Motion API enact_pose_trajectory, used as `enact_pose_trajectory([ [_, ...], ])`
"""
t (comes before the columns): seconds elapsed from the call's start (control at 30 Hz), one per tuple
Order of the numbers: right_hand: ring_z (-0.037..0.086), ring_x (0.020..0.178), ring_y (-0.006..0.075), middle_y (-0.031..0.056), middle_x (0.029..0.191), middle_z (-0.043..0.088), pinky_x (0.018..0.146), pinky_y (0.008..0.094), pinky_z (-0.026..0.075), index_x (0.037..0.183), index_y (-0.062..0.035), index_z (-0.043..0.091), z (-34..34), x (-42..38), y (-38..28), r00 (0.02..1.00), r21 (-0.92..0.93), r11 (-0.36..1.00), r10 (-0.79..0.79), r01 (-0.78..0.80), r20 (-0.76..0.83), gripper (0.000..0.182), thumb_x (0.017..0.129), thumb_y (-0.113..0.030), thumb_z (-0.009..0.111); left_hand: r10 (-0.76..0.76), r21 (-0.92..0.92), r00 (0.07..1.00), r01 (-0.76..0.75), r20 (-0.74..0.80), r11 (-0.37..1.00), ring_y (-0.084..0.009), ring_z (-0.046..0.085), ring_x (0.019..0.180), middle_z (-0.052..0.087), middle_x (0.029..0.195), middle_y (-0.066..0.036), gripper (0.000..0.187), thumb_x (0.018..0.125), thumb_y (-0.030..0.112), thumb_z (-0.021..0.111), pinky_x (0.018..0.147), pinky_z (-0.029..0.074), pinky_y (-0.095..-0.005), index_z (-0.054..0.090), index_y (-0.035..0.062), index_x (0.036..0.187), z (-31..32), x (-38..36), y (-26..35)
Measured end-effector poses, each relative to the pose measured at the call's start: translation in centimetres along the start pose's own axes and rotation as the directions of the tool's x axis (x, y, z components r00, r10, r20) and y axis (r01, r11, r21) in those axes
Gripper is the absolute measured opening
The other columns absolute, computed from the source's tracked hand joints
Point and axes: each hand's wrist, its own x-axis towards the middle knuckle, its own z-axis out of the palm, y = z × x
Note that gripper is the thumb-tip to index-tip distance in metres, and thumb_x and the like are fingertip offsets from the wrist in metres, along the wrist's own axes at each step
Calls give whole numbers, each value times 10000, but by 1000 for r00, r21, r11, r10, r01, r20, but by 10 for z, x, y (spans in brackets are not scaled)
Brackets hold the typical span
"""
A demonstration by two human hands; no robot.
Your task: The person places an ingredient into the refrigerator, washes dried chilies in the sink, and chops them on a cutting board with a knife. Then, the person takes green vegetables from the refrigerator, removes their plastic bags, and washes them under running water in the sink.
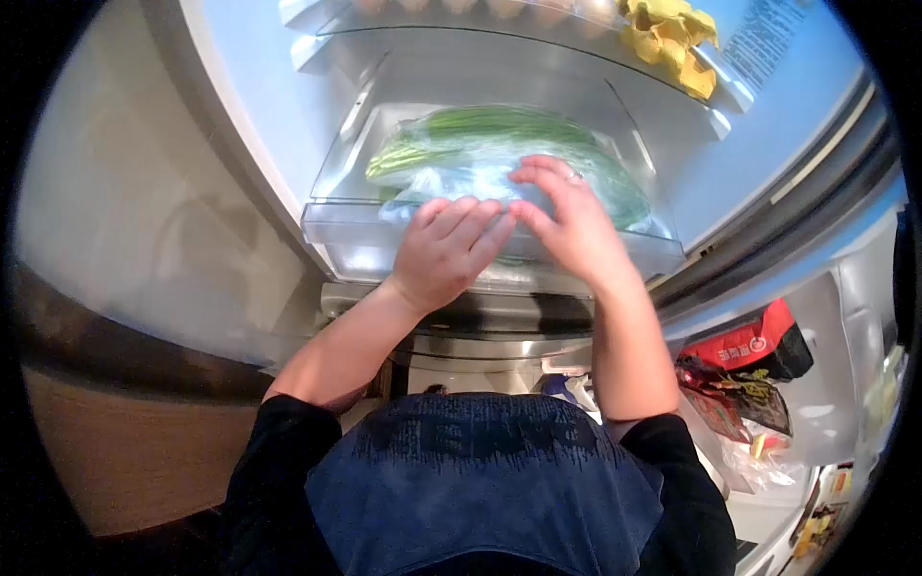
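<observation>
A clear plastic bag (591,185) holding long green stalks (499,123) lies in a transparent fridge drawer (355,223). My left hand (447,252) rests over the drawer's front rim, its fingers stretched out side by side against the near edge of the bag. Just to its right, my right hand (576,223), with a ring on one finger, reaches over the bag. Its fingers are slightly bent and apart from the thumb, whose tip is close to the left fingertips. Neither hand visibly grips anything. Leaves at the bag's right end show through the plastic.
Above the drawer, a glass shelf (538,43) carries several eggs (504,8) and a torn yellow egg carton (672,43). The open fridge door on the right holds a red and black package (749,344) and other bags. A wooden cabinet (125,451) stands at left.
</observation>
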Motion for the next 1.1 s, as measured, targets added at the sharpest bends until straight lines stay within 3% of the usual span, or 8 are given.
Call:
enact_pose_trajectory([
  [0.1, 502, 1039, 315, 138, 1106, 543, 883, 378, 404, 990, -68, 598, -20, 4, -1, 960, 1, 989, 142, -147, 241, 309, 715, -197, 653, -28, 37, 995, 32, -101, 999, -160, 538, 846, 534, 886, 8, 217, 684, 156, 548, 728, 400, -314, 576, 153, 900, 12, 7, 0],
  [0.27, 474, 1093, 294, 107, 1172, 521, 913, 368, 380, 1125, -123, 548, -20, 29, 21, 920, -121, 991, 97, -54, 379, 469, 701, -284, 671, -40, 60, 991, 48, -129, 997, -174, 543, 842, 525, 873, 1, 237, 661, 159, 545, 710, 414, -315, 560, 139, 897, 39, 24, -19],
  [0.47, 450, 1131, 290, 106, 1215, 494, 945, 351, 359, 1144, -125, 541, 6, 44, 69, 943, -41, 992, 123, -116, 310, 484, 720, -321, 665, -100, 96, 994, 104, -44, 990, -173, 504, 945, 534, 944, -4, 224, 702, 119, 529, 853, 341, -402, 540, 134, 925, 58, 23, -23],
  [0.57, 412, 1173, 280, 130, 1262, 448, 973, 360, 337, 1170, -101, 519, 3, 62, 80, 905, 13, 991, 119, -137, 409, 478, 758, -304, 648, -131, 81, 990, 135, -45, 988, -171, 497, 957, 539, 948, 3, 243, 697, 107, 527, 849, 325, -394, 539, 128, 939, 58, 20, -19],
  [0.6, 407, 1177, 280, 132, 1269, 439, 974, 360, 336, 1171, -101, 518, -3, 68, 76, 879, -89, 994, 91, -56, 468, 476, 759, -305, 645, -146, 74, 989, 148, -36, 986, -172, 498, 955, 542, 941, 4, 250, 697, 101, 523, 843, 323, -389, 539, 125, 946, 58, 21, -19],
  [0.8, 456, 1115, 300, 126, 1201, 501, 933, 370, 370, 1140, -89, 535, 10, 79, 91, 914, -273, 953, -13, 134, 406, 391, 786, -238, 604, -228, 54, 966, 223, 125, 973, -173, 504, 948, 559, 907, 0, 281, 705, 71, 495, 813, 321, -386, 530, 116, 980, 54, 21, -9],
  [0.97, 503, 1045, 293, 107, 1132, 546, 891, 367, 400, 1066, -86, 580, 5, 82, 88, 919, -254, 951, -67, 176, 389, 321, 777, -224, 598, -240, 47, 959, 235, 148, 971, -158, 508, 939, 561, 902, -8, 276, 721, 77, 478, 856, 307, -406, 524, 111, 991, 28, 20, 7],
  [1.1, 508, 1032, 299, 122, 1112, 552, 888, 372, 399, 1060, -73, 579, 8, 80, 87, 925, -268, 945, -79, 189, 373, 328, 766, -216, 602, -218, 11, 974, 218, 56, 976, -150, 528, 876, 569, 860, -3, 237, 722, 95, 487, 886, 292, -418, 546, 100, 952, -2, 12, 31],
])
